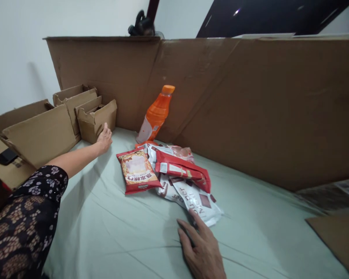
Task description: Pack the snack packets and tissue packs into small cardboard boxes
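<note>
My left hand (105, 140) reaches forward to the front of a small open cardboard box (88, 131). Its fingers point up against or just before the box wall; contact is hard to tell. In the lower middle, my right hand (203, 250) is open with fingers spread, its index fingertip at the edge of a white snack packet (210, 215) with brown print. Beyond that packet lies a heap with a long red packet (186, 168) on top. A red and yellow snack packet (138, 170) rests at the heap's left side.
An orange drink bottle (157, 112) leans behind the packets, near a tall cardboard wall (250, 104). More open cardboard boxes (40, 128) stand at the left, beside a black phone-like object (6, 156). A pale green cloth (128, 232) covers the surface. A cardboard flap (337, 240) lies at right.
</note>
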Demonstrator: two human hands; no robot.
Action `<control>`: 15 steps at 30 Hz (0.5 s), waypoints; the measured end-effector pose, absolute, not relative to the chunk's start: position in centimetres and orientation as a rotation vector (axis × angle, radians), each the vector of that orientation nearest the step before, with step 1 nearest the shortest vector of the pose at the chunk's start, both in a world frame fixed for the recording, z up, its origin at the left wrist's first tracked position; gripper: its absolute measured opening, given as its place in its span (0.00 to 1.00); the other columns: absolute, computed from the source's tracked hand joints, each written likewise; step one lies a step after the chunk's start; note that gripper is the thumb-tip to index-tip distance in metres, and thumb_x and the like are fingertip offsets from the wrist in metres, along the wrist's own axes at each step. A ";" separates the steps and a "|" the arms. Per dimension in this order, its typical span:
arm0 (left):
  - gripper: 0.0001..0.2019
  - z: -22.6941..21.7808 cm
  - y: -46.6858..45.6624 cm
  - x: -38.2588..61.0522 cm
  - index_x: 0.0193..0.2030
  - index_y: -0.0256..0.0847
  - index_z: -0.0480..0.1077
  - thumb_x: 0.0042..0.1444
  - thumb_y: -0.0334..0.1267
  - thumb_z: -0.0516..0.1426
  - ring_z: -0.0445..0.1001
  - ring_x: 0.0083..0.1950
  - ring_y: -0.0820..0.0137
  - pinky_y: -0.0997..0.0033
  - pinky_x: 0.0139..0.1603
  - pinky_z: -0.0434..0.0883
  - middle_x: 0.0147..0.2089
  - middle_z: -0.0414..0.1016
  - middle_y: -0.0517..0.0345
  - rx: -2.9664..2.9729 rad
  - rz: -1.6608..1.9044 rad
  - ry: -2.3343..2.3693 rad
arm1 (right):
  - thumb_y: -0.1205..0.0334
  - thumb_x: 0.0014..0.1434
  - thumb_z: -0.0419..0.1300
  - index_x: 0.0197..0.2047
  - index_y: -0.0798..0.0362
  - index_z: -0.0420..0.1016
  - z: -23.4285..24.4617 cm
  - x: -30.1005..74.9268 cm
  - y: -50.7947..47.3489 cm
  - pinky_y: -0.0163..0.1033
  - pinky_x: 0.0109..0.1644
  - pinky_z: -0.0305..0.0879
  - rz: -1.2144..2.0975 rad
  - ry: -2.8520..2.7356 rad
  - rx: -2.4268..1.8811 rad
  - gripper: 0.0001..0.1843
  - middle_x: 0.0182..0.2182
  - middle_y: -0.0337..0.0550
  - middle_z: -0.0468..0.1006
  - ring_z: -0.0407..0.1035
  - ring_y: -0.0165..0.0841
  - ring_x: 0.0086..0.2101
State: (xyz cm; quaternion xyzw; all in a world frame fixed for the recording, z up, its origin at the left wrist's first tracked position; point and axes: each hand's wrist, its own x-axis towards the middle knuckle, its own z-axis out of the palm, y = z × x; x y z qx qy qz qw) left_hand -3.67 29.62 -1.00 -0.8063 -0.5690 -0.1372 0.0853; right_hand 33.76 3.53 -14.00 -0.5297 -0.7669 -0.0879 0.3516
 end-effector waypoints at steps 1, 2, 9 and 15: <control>0.19 -1.1 29.6 -3.4 0.61 0.39 0.70 0.69 0.44 0.61 0.77 0.56 0.58 0.50 0.55 0.78 0.61 0.73 0.47 -2.404 -0.387 -1.697 | 0.54 0.72 0.51 0.43 0.55 0.82 -13.9 33.7 3.5 0.57 0.51 0.76 -0.225 -1.986 -1.375 0.20 0.60 0.63 0.73 0.73 0.52 0.55; 0.19 -1.2 29.7 -3.2 0.61 0.39 0.70 0.69 0.44 0.61 0.77 0.56 0.58 0.50 0.55 0.78 0.61 0.73 0.47 -2.406 -0.361 -1.694 | 0.54 0.72 0.51 0.43 0.55 0.82 -13.8 33.7 3.6 0.57 0.51 0.76 -0.228 -1.987 -1.375 0.20 0.60 0.64 0.73 0.73 0.52 0.55; 0.19 0.4 29.7 -1.8 0.61 0.38 0.70 0.69 0.44 0.61 0.77 0.56 0.59 0.50 0.55 0.78 0.60 0.73 0.47 -2.377 -0.136 -1.682 | 0.53 0.72 0.51 0.43 0.56 0.83 -14.0 33.7 3.5 0.57 0.51 0.75 -0.237 -1.982 -1.376 0.21 0.60 0.63 0.73 0.73 0.51 0.55; 0.20 2.4 22.5 -0.3 0.60 0.41 0.72 0.63 0.41 0.64 0.64 0.72 0.50 0.36 0.72 0.62 0.70 0.67 0.46 -2.355 -0.138 -1.612 | 0.49 0.72 0.50 0.43 0.54 0.83 -14.6 34.1 3.4 0.59 0.54 0.74 -0.163 -1.960 -1.413 0.24 0.60 0.61 0.73 0.72 0.52 0.56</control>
